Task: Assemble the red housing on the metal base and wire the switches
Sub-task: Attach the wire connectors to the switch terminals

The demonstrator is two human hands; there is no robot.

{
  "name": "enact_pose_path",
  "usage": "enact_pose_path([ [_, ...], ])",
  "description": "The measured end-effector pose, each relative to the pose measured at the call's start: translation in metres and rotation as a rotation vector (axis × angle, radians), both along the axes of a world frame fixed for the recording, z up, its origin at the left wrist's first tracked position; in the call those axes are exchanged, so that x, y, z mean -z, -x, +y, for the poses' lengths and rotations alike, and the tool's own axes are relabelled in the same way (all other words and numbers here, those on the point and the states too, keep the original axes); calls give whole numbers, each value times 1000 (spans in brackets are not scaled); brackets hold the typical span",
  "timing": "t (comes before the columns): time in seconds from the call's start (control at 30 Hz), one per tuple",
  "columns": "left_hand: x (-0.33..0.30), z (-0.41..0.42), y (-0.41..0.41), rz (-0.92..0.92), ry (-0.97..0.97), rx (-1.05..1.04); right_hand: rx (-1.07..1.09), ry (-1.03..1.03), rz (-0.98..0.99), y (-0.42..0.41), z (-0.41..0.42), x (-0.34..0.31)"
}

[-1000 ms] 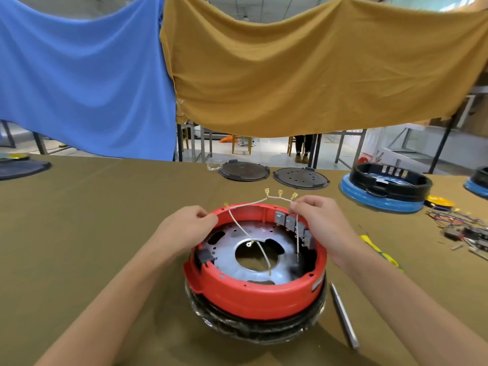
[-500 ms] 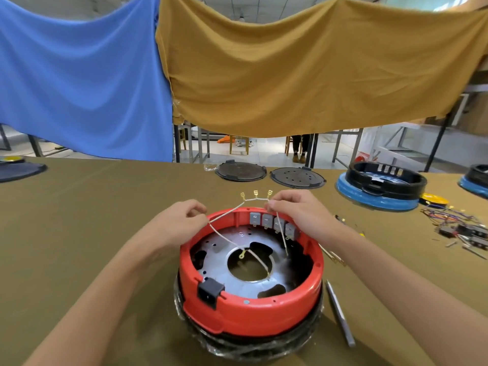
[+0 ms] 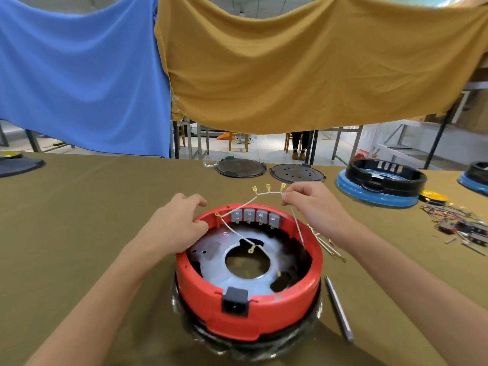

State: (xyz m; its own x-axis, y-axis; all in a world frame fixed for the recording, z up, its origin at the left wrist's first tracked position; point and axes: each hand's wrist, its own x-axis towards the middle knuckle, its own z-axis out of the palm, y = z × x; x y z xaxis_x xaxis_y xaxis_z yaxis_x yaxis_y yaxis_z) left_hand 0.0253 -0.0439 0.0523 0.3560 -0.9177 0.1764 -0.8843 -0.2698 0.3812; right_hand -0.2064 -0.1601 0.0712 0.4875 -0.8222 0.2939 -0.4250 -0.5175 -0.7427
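Observation:
The red housing [image 3: 264,315] sits over the metal base [image 3: 219,262] on the table in front of me. Several grey switches [image 3: 254,216] line its far inner wall, and a black socket [image 3: 235,302] faces me at the near wall. My right hand [image 3: 314,210] pinches a white wire harness [image 3: 264,194] with brass terminals above the far rim. One strand drops into the housing. My left hand [image 3: 177,225] rests on the housing's left rim, with its thumb inside the wall and its fingers curled over it.
A grey pen-like tool [image 3: 339,310] lies right of the housing. More brass-tipped wires [image 3: 327,247] lie behind my right wrist. Two dark round lids [image 3: 240,168] sit at the far edge, a blue-and-black unit [image 3: 380,183] at far right, loose wires and parts [image 3: 462,223] beyond it.
The housing has turned so the black socket came round from the left to the near side and the switches moved left. Both hands stayed at the far rim, my right still pinching the harness.

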Motion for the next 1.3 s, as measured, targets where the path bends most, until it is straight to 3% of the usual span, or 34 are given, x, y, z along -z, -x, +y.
enact_pose_path([
  [0.1,-1,-1,2,35,-21,-14,-20,13,27,-1,-1,-2],
  [0.23,0,-2,1,104,88,-18,-77,8,95,-2,1,-1],
  [0.37,2,-4,8,77,268,126,-149,14,105,-2,3,-3],
  [0.57,5,-5,13,56,347,310,-220,46,75,-5,-2,1],
  [0.73,0,-9,11,65,276,339,-207,112,102,-8,-12,10],
  [1.0,-2,-19,7,81,148,420,-234,458,328,-26,-24,14],
  [1.3,11,-20,4,274,237,332,-323,480,362,-28,-22,23],
])
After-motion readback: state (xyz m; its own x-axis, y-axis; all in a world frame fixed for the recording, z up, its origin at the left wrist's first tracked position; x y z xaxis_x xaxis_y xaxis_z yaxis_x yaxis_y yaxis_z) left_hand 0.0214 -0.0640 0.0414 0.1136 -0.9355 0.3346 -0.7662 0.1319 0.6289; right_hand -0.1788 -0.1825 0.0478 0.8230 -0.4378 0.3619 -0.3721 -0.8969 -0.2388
